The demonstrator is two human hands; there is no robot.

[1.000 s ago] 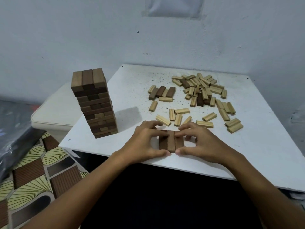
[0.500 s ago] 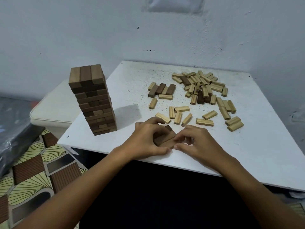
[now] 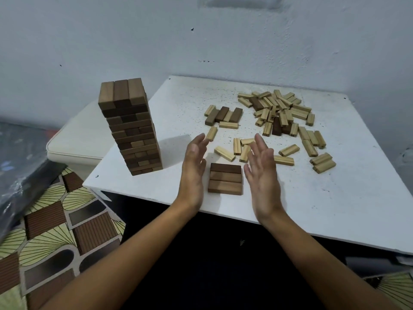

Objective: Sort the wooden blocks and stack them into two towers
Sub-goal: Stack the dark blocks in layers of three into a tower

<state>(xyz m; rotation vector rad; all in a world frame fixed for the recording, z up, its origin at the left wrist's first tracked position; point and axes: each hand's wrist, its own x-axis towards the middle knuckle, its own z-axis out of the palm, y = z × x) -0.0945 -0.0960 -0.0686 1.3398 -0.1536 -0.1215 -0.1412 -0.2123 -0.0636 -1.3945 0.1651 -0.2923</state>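
A tall tower (image 3: 131, 128) of dark blocks stands on the white table (image 3: 335, 198), well to the left of the left hand (image 3: 193, 173). That hand is held edge-on with straight fingers close together, gripping nothing. Between the two palms three dark blocks (image 3: 225, 182) lie flat side by side, apart from both. The right hand (image 3: 262, 175) has straight, slightly spread fingers. Beyond the fingertips lies a scatter of light blocks (image 3: 281, 115).
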